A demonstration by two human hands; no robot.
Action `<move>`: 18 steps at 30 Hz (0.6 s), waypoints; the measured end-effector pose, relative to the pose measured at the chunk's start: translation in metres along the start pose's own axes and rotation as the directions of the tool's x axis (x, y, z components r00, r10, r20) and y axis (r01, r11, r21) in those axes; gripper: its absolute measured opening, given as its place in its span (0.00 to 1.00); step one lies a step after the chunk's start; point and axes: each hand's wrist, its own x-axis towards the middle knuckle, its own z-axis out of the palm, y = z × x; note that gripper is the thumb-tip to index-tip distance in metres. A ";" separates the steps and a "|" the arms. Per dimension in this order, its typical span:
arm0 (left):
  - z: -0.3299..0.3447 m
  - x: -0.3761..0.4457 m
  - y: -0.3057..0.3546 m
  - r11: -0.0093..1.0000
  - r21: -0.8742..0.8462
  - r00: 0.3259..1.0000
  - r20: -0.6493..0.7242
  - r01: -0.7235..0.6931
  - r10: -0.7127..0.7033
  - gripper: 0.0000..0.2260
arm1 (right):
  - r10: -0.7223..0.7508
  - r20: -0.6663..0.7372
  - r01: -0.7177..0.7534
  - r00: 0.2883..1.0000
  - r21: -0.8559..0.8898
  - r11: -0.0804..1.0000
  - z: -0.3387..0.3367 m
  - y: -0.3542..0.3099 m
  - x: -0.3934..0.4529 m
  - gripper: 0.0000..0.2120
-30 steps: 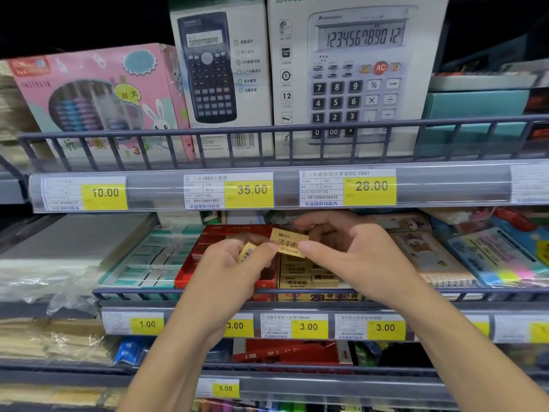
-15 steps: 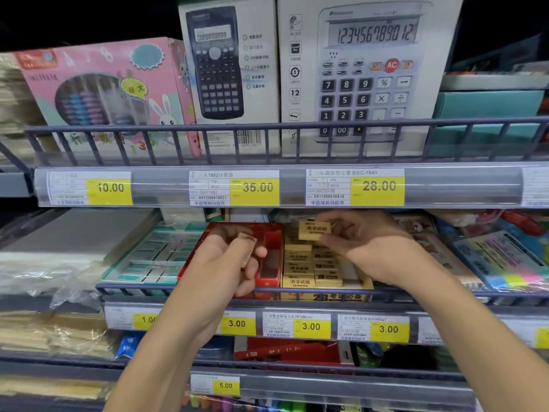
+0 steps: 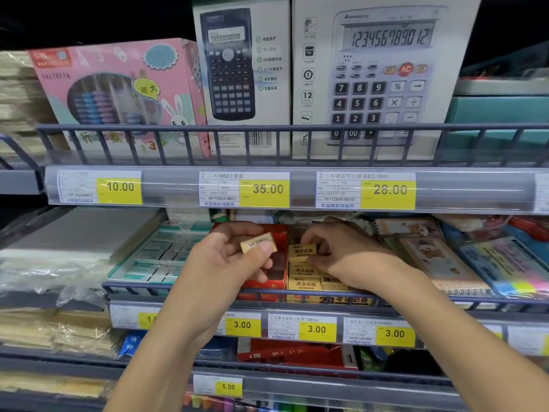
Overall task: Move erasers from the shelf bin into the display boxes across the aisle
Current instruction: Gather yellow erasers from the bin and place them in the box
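Yellow eraser (image 3: 258,242) pinched in left hand (image 3: 225,263).

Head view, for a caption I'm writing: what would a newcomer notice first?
Two hands meet at the middle shelf: the left hand pinches a tan eraser over a red box, and the right hand holds another eraser at the yellow box. Above stands a big calculator box, over yellow price tags.

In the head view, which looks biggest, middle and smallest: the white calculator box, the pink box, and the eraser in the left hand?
1. White calculator box
2. Pink box, somewhat smaller
3. Eraser, far smallest, though nearest the camera
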 end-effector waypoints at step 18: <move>0.015 -0.005 0.001 0.998 0.053 1.000 0.012 0.022 -0.022 0.12 | -0.268 -0.118 0.278 0.956 0.654 0.703 -0.012 -0.026 -0.046 0.17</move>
